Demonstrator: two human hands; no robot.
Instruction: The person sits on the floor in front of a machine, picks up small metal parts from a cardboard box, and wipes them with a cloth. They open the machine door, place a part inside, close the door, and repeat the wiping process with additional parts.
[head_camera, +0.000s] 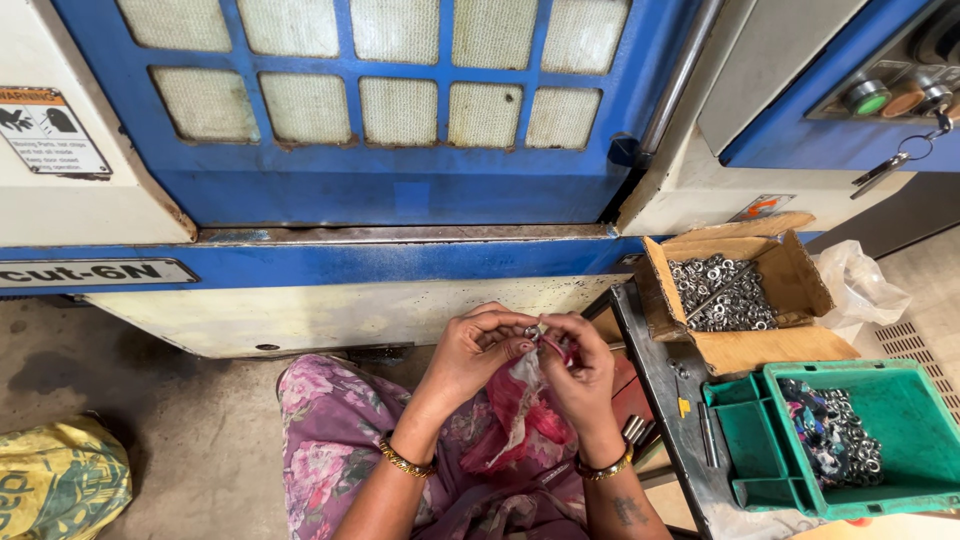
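Your left hand (470, 350) and right hand (580, 362) pinch one small metal ring (531, 332); the cardboard box (790, 275) remains full, the green crate (905, 415) partly filled

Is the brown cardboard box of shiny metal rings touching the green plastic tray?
Touching. The head view shows the brown cardboard box with its front flap lying over the back rim of the green plastic tray, no gap visible.
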